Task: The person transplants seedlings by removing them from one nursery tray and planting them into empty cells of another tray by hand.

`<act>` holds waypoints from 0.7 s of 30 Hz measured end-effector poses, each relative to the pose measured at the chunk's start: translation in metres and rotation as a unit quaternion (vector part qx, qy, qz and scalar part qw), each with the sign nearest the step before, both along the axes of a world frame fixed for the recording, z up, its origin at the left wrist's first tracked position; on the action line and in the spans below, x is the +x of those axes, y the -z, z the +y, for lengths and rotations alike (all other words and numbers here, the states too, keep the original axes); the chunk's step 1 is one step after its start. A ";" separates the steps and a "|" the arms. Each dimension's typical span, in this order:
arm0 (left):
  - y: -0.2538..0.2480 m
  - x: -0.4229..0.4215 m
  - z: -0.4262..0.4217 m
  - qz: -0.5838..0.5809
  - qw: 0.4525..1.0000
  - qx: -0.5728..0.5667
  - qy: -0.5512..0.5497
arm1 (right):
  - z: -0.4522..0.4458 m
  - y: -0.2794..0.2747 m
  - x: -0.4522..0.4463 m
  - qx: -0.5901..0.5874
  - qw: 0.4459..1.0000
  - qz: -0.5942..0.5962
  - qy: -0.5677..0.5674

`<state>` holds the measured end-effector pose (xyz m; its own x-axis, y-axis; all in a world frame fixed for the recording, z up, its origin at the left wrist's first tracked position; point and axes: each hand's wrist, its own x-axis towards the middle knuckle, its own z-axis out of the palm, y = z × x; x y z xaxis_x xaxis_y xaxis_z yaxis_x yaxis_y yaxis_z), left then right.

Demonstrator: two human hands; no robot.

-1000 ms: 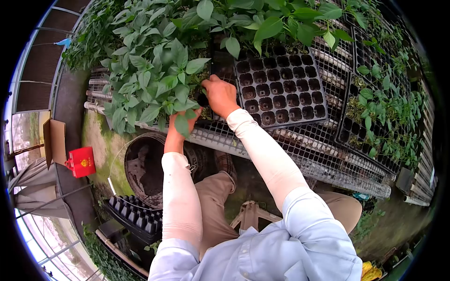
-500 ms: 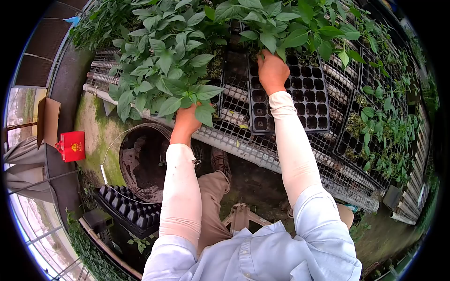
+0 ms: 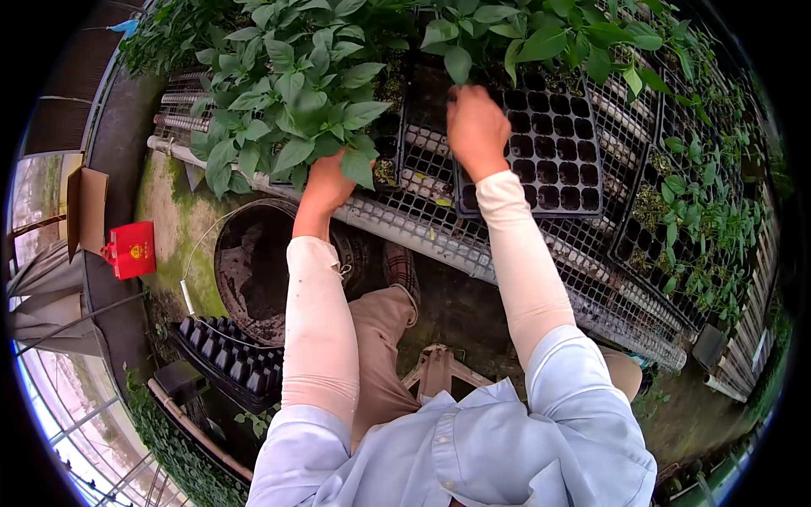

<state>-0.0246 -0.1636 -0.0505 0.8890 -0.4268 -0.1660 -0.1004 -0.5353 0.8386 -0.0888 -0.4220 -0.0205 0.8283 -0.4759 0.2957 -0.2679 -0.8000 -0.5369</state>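
Note:
My left hand (image 3: 329, 183) is curled at the front edge of the leafy green seedlings (image 3: 291, 101), its fingertips partly covered by leaves; what it grips is hidden. My right hand (image 3: 477, 131) is closed, fingers pointing away from me, over the left edge of a black cell tray (image 3: 553, 148). Its fingertips are slightly blurred, and I cannot make out anything between them. Rows of square cells with no plants show in this tray, while leafy seedlings (image 3: 541, 38) overhang its far end.
The trays rest on a mesh bench (image 3: 422, 224) with a pale front rail. Below at left stand a dirty bucket (image 3: 253, 270), a stack of black trays (image 3: 232, 359), a red box (image 3: 133, 250) and a cardboard box (image 3: 91, 209). More seedlings (image 3: 697, 224) grow at right.
My right hand has moved away from my left hand to the black tray, then shifted slightly left to the tray's edge. My left hand has stayed by the seedlings' front edge.

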 end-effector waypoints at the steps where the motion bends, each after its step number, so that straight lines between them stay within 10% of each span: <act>1: -0.018 -0.004 -0.003 0.055 0.998 -0.020 -0.013 | 0.020 0.003 -0.012 0.050 0.996 0.000 -0.079; 5: -0.034 -0.007 -0.001 0.023 0.995 0.083 0.049 | 0.086 0.017 -0.035 0.123 0.970 0.022 -0.210; 8: -0.026 -0.005 0.000 0.008 0.998 -0.035 0.046 | 0.100 0.029 -0.032 0.111 0.976 -0.011 -0.185; 12: -0.072 -0.023 -0.018 0.062 0.994 0.087 0.008 | 0.078 0.037 -0.037 0.133 0.970 -0.175 -0.102; 18: -0.054 -0.014 -0.010 0.040 0.996 0.063 0.039 | -0.005 -0.007 -0.025 0.221 0.972 -0.078 0.021; 21: -0.055 -0.014 -0.011 0.026 0.998 0.057 0.013 | -0.030 -0.003 -0.006 0.082 0.995 -0.058 0.012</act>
<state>-0.0383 -0.1750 0.0048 0.8669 -0.4252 -0.2601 -0.0741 -0.6260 0.7763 -0.0950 -0.4519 -0.0171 0.7807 -0.5451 0.3056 -0.2141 -0.6928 -0.6887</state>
